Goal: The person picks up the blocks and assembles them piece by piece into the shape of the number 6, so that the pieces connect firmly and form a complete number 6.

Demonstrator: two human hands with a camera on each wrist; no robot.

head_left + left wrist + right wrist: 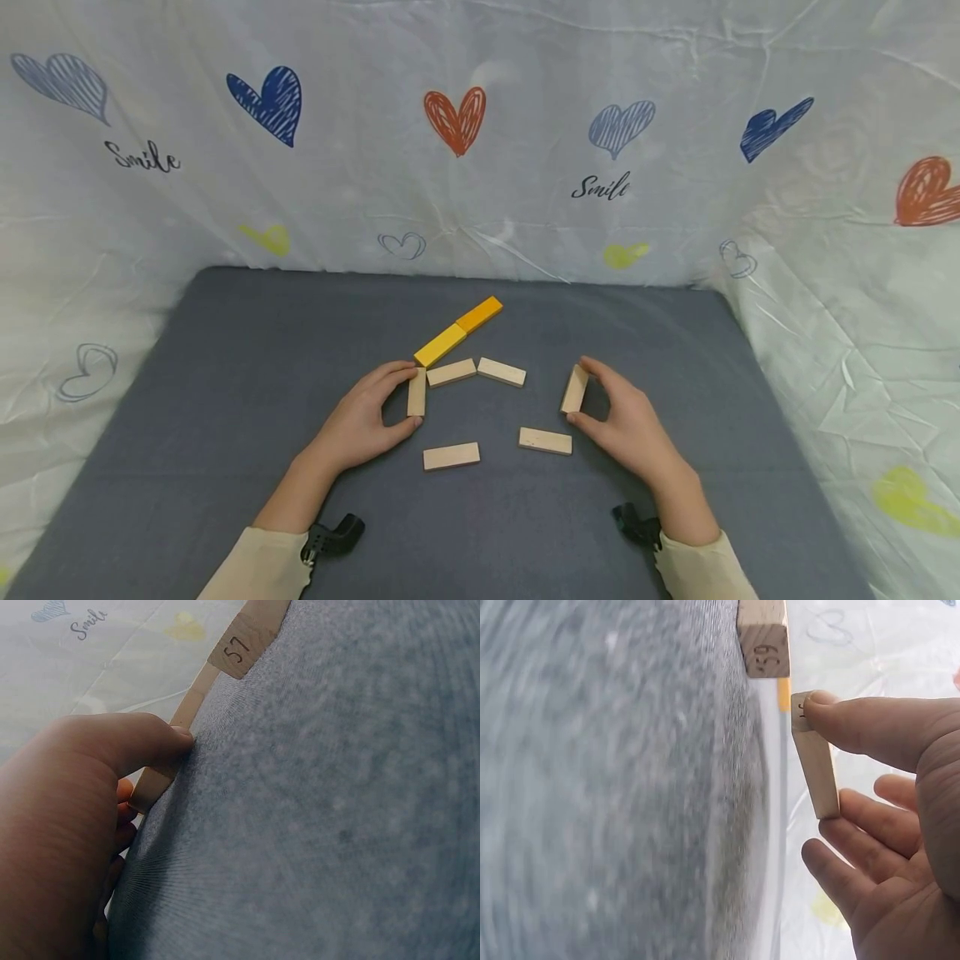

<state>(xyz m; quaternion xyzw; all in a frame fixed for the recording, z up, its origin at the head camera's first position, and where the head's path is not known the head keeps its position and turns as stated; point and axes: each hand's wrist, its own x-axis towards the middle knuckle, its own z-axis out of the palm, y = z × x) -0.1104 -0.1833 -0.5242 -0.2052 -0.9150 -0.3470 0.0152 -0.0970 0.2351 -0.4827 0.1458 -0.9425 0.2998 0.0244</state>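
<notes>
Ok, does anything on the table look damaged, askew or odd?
Nothing looks damaged. Only colour stands out: two yellow blocks lie end to end, while the plain blocks form a loose ring with gaps.

In the left wrist view, the left hand (67,825) is running off the left edge, its thumb covering part of the left block (152,787); an orange patch (125,790) by the fingers is showing too little to identify; block 57 (244,649), beyond the thumb, is getting cropped up top. In the right wrist view, the right hand's (937,780) thumb is half-hiding the right block's (819,772) marking; block 59 (767,651), past the thumb tip, is getting cropped too; cloth (607,787) left of the fingertips is blurring.
</notes>
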